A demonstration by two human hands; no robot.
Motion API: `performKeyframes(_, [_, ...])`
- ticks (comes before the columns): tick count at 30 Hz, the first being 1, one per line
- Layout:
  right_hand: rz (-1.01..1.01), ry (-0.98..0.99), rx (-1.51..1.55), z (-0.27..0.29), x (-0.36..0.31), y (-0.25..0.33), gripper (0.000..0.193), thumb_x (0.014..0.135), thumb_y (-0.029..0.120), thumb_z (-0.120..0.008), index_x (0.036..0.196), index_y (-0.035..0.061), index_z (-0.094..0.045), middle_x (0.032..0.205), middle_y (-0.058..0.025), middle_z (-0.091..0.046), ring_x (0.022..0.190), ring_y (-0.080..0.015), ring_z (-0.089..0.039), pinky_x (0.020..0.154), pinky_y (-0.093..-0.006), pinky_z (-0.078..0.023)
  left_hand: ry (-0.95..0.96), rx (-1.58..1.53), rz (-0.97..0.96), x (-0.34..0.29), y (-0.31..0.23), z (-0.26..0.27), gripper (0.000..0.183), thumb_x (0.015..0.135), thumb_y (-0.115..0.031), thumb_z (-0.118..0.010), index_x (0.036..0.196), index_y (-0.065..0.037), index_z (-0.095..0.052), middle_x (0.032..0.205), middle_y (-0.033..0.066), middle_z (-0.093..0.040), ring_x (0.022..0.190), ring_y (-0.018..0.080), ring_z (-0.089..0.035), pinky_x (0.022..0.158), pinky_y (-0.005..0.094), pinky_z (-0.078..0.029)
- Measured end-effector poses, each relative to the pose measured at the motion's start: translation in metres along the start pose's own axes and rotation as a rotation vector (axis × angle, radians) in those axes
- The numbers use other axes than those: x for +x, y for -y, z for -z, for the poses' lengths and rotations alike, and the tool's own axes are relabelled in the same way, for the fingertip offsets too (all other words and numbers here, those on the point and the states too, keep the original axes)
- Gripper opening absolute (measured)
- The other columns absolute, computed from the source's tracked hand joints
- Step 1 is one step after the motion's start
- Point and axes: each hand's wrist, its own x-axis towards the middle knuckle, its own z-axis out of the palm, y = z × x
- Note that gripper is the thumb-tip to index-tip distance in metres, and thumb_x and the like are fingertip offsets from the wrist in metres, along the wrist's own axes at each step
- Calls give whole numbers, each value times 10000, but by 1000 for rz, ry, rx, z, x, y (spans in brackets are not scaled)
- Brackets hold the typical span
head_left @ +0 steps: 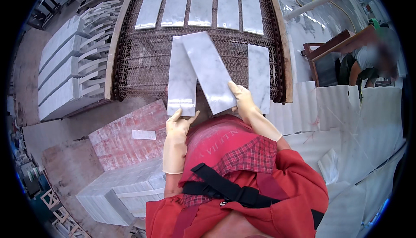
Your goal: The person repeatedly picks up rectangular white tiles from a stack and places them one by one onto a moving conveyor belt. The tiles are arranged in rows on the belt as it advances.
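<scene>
My left hand (177,129), in a pale rubber glove, grips the near end of a grey-white marble tile (180,80) that lies lengthwise on the wire-mesh conveyor belt (145,60). My right hand (244,103), gloved the same way, is closed on the near right edge of a second marble tile (210,73). That tile is tilted, its far end leaning left and overlapping the first one. To the right, a third marble tile (258,75) lies at the belt's near end, partly behind my right hand. Fingers under the tiles are hidden.
A row of several marble tiles (200,5) lies farther along the belt, between wooden side rails (113,51). Stacked slabs (60,82) stand at left, more slabs (117,190) at lower left near a reddish board (125,147). White foam sheeting (338,108) and another person (375,60) are at right.
</scene>
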Motion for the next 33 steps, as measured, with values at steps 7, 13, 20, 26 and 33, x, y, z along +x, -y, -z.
performKeyframes(7, [97, -244, 82, 26, -2, -32, 528, 1015, 563, -603, 1101, 47, -675, 831, -9, -690, 649, -95, -623, 499, -251, -480, 33, 88, 54, 7, -8, 3, 547, 913, 25, -651, 1432, -36, -488, 1448, 187, -561, 1374, 420, -506, 1145, 741, -362])
performKeyframes(13, [140, -314, 168, 35, 27, -61, 513, 1021, 508, -626, 1108, 4, -668, 833, -42, -691, 646, -129, -639, 513, -285, -527, 4, 133, 54, 7, -10, 1, 479, 937, -22, -638, 1400, -12, -518, 1400, 192, -602, 1355, 413, -528, 1145, 724, -378])
performKeyframes(20, [-8, -281, 236, 35, 20, -72, 514, 1021, 498, -634, 1206, 19, -664, 989, -44, -725, 838, -150, -690, 631, -323, -585, 27, 215, 22, 9, -13, 6, 463, 944, -54, -644, 1387, 3, -524, 1402, 186, -592, 1352, 406, -523, 1136, 730, -387])
performKeyframes(26, [-46, -279, 255, 47, 29, -87, 432, 1042, 395, -637, 1277, 33, -644, 1179, -66, -694, 1041, -195, -676, 760, -405, -646, 72, 239, 55, 18, -10, 11, 388, 968, -118, -648, 1326, 5, -560, 1354, 163, -619, 1320, 388, -538, 1153, 720, -369])
performKeyframes(33, [-37, -187, 186, 49, 29, -80, 476, 1045, 299, -624, 1418, 16, -537, 1345, -136, -636, 1190, -325, -644, 899, -482, -618, -46, -155, 293, 18, -13, 7, 385, 1009, -184, -603, 1341, 7, -564, 1352, 137, -628, 1324, 367, -537, 1183, 676, -353])
